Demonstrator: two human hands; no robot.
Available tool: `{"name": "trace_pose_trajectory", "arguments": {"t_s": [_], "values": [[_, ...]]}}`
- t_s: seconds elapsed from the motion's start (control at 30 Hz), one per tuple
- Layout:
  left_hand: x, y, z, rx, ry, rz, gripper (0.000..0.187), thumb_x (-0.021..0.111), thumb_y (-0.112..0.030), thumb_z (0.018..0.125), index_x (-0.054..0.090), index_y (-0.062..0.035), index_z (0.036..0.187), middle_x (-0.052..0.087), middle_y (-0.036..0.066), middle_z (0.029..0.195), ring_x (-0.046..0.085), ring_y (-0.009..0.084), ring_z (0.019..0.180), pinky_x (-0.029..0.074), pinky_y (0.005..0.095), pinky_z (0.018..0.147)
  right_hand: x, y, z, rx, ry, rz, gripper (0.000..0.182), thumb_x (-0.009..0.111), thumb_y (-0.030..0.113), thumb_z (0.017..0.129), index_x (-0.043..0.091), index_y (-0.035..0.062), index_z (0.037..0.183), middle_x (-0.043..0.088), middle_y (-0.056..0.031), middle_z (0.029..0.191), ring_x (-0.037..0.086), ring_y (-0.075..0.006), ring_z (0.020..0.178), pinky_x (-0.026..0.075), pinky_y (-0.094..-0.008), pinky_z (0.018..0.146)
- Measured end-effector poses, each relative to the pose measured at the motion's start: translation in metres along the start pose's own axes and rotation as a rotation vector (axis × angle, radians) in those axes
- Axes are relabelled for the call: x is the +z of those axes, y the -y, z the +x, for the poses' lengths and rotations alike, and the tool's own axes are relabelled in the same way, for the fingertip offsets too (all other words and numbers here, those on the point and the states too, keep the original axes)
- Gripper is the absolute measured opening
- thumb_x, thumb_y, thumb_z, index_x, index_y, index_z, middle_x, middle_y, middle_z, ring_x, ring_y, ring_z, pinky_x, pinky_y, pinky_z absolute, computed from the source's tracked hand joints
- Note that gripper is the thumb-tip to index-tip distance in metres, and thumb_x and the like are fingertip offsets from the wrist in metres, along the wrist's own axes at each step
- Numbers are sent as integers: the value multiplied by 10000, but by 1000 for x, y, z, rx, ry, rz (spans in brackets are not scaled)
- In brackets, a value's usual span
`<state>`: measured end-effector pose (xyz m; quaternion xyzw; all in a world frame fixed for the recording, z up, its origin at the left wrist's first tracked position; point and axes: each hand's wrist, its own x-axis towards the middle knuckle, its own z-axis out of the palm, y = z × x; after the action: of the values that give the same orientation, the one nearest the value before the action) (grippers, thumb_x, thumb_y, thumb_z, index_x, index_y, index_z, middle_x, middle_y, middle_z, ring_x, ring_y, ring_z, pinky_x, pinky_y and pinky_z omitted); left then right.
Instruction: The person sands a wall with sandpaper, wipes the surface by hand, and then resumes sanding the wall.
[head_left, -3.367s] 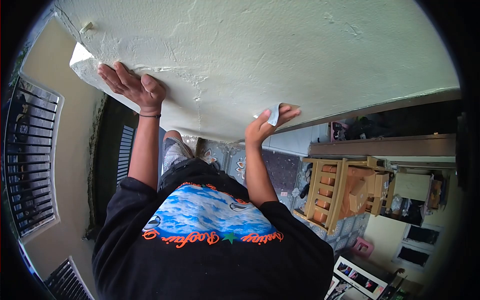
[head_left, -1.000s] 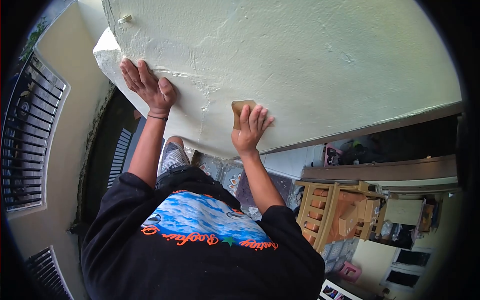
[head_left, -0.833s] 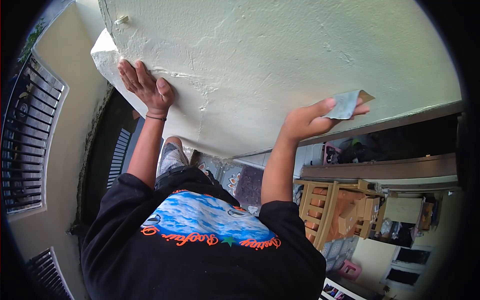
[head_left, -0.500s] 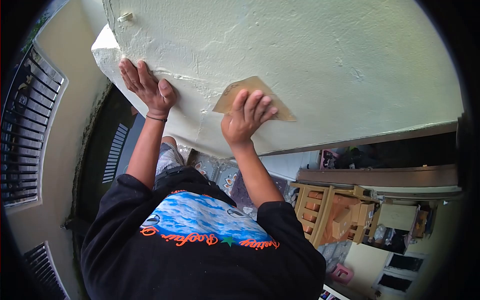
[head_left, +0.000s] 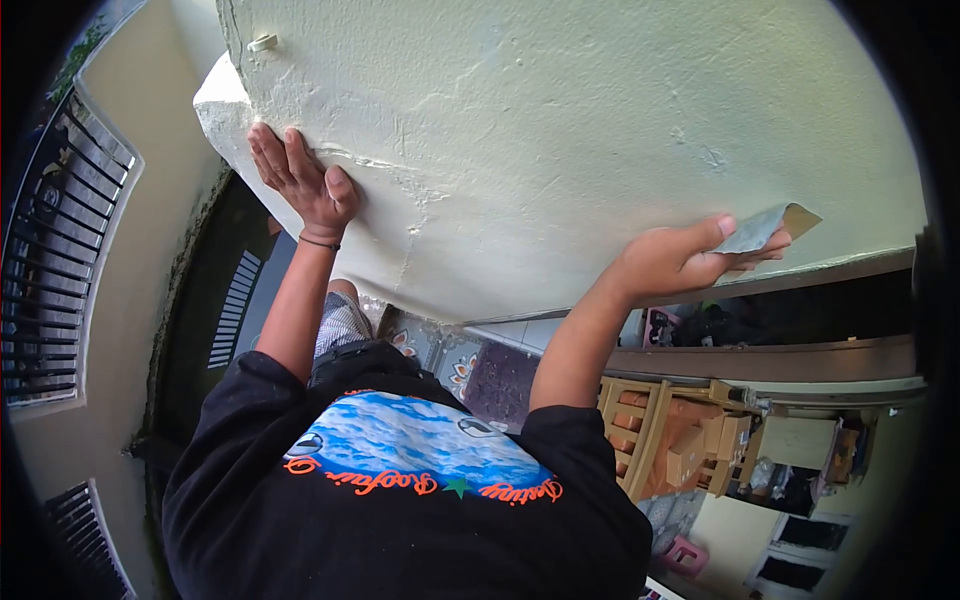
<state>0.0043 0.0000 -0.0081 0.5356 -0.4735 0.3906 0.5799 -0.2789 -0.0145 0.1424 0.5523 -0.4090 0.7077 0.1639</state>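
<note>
- Wall [head_left: 600,110]: pale rough plaster fills the top of the view; cracked ridge near its left corner.
- Tiled floor [head_left: 490,365] and wooden rack [head_left: 660,440] below, to the right.
- Left hand [head_left: 305,180]: open, flat on wall by the corner.
- Right hand [head_left: 680,262]: pinches sandpaper [head_left: 765,228] at wall's lower right edge.
- Judgement: press sheet flat, even strokes.

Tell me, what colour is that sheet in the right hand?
The sheet shows a grey face and a tan edge, seen in the head view.
</note>
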Motion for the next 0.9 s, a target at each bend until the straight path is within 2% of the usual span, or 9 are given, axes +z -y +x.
{"name": "trace_pose_trajectory", "arguments": {"t_s": [0.17,0.27,0.3,0.4,0.47,0.53,0.63,0.73,0.9], "values": [[1,0,1,-3,-3,3,605,286,-409,909,281,-72,1411,218,222,1465,181,387,1364,116,480,1094,31,20,-74,-350,256,-229,550,391,129,866,303,6,1396,138,-239,1484,31,-422,1380,-60,-550,1076],[0,-2,0,4,2,-4,605,273,-416,916,278,-70,1412,218,223,1465,182,389,1362,118,486,1093,29,15,-169,-600,628,-179,528,455,126,834,426,138,1361,248,-130,1484,88,-299,1406,-52,-506,1096],[0,-2,1,7,-7,5,605,267,-420,919,276,-69,1413,218,223,1465,182,390,1362,119,489,1092,19,19,-195,-548,839,-58,488,459,140,858,450,183,1345,339,-37,1453,193,-169,1387,-22,-430,1122],[0,-3,3,23,-7,17,607,234,-438,939,258,-67,1418,215,225,1465,187,392,1360,118,500,1090,-34,-11,-277,-145,1601,295,378,461,124,862,540,108,1232,485,-78,1327,376,-250,1286,240,-452,1066],[-5,-2,0,48,20,15,609,239,-443,955,228,-53,1423,160,225,1481,139,400,1369,100,495,1090,-84,-39,-325,203,1790,101,377,445,176,900,517,124,1266,518,-105,1288,388,-312,1272,275,-471,1035],[-9,-1,-3,-43,132,32,612,254,-442,955,223,-47,1421,148,229,1482,118,406,1371,82,494,1093,-138,-62,-345,832,1556,149,369,450,232,896,541,91,1225,546,-193,1211,513,-359,1131,404,-412,927],[-16,-28,14,-111,172,-30,642,284,-440,948,135,-69,1450,63,233,1496,14,393,1387,17,500,1095,-211,-108,-375,1219,1247,-113,320,462,282,884,604,59,1064,620,-226,838,602,-400,850,454,-436,719],[-8,-64,50,-121,175,-94,682,318,-461,933,86,-106,1467,3,237,1499,-66,390,1387,-30,517,1085,-243,-93,-321,1213,967,-243,340,491,295,856,588,-29,815,613,-206,693,620,-335,595,452,-425,584],[8,-116,119,39,175,-57,680,329,-512,917,169,-137,1462,-30,237,1499,-82,409,1380,-82,535,1067,-260,-120,-317,1228,880,-424,337,500,290,859,587,-30,797,614,-185,683,618,-286,626,449,-379,594]]}}
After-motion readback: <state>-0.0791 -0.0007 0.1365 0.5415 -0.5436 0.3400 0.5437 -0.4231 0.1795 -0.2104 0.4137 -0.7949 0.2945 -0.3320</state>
